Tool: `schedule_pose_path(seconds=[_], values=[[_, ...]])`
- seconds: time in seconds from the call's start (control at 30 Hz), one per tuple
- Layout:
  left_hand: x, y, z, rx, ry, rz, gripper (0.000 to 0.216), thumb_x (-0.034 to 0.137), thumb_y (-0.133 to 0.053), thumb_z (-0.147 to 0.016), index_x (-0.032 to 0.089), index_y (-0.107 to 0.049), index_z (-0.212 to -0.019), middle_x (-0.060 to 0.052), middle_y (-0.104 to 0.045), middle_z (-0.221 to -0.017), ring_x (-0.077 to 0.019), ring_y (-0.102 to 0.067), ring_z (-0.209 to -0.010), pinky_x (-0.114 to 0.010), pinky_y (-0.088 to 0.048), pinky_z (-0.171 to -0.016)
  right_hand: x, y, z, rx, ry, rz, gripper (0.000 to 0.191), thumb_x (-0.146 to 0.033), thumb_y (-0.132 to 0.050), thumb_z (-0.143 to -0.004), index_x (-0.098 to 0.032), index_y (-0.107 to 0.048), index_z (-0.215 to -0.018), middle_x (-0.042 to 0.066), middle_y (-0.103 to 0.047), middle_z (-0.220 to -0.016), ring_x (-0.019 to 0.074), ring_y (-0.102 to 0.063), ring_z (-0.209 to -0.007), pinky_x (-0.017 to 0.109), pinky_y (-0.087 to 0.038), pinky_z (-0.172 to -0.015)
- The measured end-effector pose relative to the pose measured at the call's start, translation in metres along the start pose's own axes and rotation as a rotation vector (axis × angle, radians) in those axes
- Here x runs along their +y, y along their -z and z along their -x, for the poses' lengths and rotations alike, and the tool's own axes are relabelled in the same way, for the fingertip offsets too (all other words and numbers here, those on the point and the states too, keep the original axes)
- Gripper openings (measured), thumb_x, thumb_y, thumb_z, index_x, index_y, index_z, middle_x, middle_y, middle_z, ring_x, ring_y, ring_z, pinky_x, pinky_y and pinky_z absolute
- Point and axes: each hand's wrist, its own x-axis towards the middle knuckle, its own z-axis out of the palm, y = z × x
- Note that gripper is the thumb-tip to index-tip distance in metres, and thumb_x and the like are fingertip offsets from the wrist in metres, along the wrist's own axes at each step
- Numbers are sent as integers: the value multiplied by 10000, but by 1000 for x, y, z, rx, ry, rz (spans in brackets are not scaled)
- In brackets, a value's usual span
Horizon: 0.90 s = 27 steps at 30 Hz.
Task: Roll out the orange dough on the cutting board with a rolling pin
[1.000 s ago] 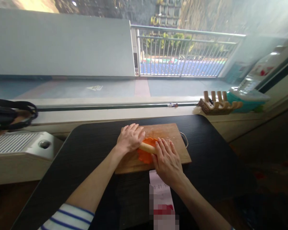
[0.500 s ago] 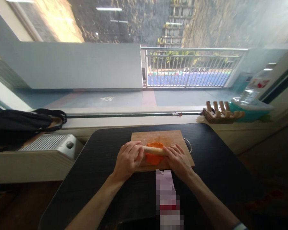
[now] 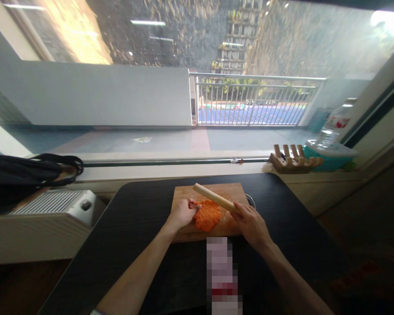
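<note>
A flattened piece of orange dough (image 3: 207, 215) lies on a wooden cutting board (image 3: 184, 194) on the black table (image 3: 134, 227). My left hand (image 3: 183, 213) pinches the dough's left edge with curled fingers. My right hand (image 3: 251, 225) is closed around one end of a pale wooden rolling pin (image 3: 213, 197). The pin is lifted off the dough and points up and to the left across the board.
A white ribbed heater (image 3: 49, 203) and a black bag (image 3: 19, 175) sit at the left by the window sill. A wooden rack (image 3: 292, 158) and a teal tub (image 3: 331, 155) stand on the sill at the right. A blurred patch covers something at the table's near edge.
Both hands were pressing the rolling pin flat over the dough. Now my left hand has let go and pinches the dough's edge, and my right hand has lifted the pin clear.
</note>
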Motion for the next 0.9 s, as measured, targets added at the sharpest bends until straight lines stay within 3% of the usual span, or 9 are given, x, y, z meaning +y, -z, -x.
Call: schedule_pose_path(seconds=[0.2,0.6,0.67,0.73,0.8,0.9], values=[[0,-3,-1,-54,117,158,191,264,-634,-793,179,-512,-672,39,-570,-535,-121,-586,-478,-235,-489,-483,4,-1,-1,11,-48,-46,308,-289,-528,-909,-238,-625,-1196,49,-691,-1139,210,-634,-1051,372,-524,-895],[-1,-12,20,-59,259,233,145,289,-510,-872,188,-478,-774,-13,-647,-643,-156,-652,-534,-255,-504,-495,-6,6,-11,-93,-37,5,320,-293,-527,-913,-202,-611,-1208,59,-681,-1157,210,-619,-1068,358,-507,-893],[-1,-9,25,-65,231,145,190,341,-538,-852,186,-508,-746,-23,-644,-614,-170,-644,-527,-258,-479,-493,-10,6,-11,-90,12,33,315,-290,-528,-910,-212,-615,-1203,54,-687,-1144,205,-624,-1053,348,-507,-883],[1,-1,32,-37,121,-98,257,403,-560,-826,192,-537,-680,-39,-644,-606,-196,-651,-572,-273,-462,-531,-13,5,-11,-91,67,65,313,-286,-528,-909,-229,-614,-1205,46,-690,-1138,201,-627,-1042,342,-506,-876],[7,10,40,38,-28,-420,318,437,-525,-833,205,-548,-618,-53,-653,-634,-228,-663,-655,-302,-461,-598,-16,5,-10,-106,109,91,306,-287,-528,-912,-239,-613,-1201,42,-689,-1139,199,-629,-1029,337,-504,-870],[18,21,47,231,-185,-594,317,385,-417,-883,216,-584,-674,-53,-656,-679,-223,-651,-694,-323,-477,-661,-21,4,-11,-135,143,122,294,-296,-534,-914,-233,-610,-1191,43,-692,-1122,203,-628,-1007,331,-501,-864]])
